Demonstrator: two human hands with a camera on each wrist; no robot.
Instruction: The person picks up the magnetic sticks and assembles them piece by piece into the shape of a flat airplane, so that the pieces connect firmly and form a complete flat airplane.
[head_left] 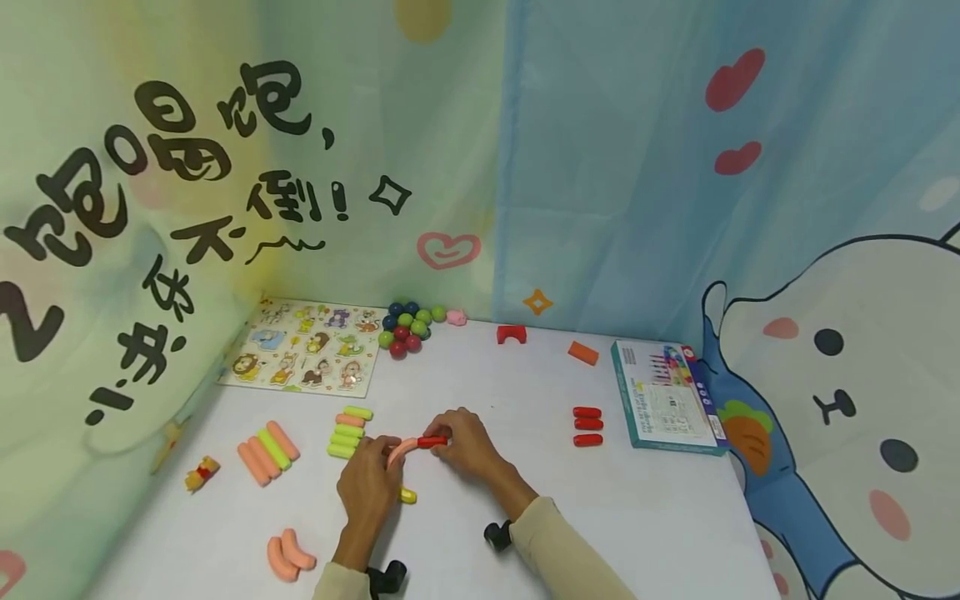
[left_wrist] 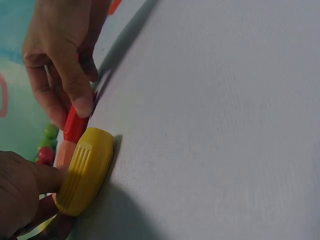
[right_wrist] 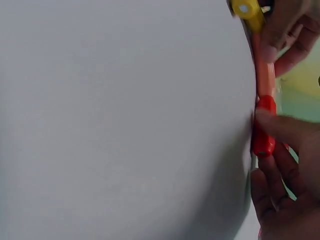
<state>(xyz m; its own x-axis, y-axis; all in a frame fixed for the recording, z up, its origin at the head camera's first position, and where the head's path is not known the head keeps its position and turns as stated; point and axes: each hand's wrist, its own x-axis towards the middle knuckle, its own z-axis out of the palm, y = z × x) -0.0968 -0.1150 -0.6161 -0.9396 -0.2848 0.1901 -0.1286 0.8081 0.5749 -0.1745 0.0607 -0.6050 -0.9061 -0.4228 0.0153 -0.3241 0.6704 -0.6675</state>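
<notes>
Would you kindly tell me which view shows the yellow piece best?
The left wrist view: the yellow piece appears large, its grooves clear. The head view shows a small part beside the left hand; the right wrist view, one end near the top.

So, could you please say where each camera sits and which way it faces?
Head: on the head, facing forward and down at the table; left hand, right hand, sleeves show.
Left wrist: worn there, facing the yellow piece; both hands show.
Right wrist: worn there, facing the red piece; both hands show.
Wrist views share the red piece.
</notes>
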